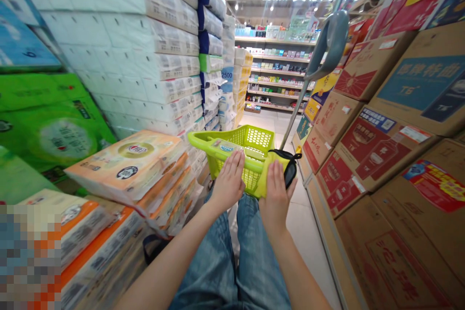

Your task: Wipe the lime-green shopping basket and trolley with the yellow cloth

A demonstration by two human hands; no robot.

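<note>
A lime-green shopping basket (203, 143) with a long grey handle (329, 43) stands on the aisle floor in front of my knees. My left hand (228, 181) lies flat with fingers stretched on the basket's near rim, touching a flat pack (227, 147) inside. My right hand (275, 193) presses flat on the basket's near right corner, beside a black pouch (290, 169) hanging there. Neither hand grips anything. I wear blue jeans (232, 261).
Stacks of tissue packs (152, 58) rise on the left, with orange-and-white packs (131, 169) low beside my leg. Cardboard cartons (381, 145) line the right. The tiled aisle floor (269, 123) runs ahead toward distant shelves (279, 77).
</note>
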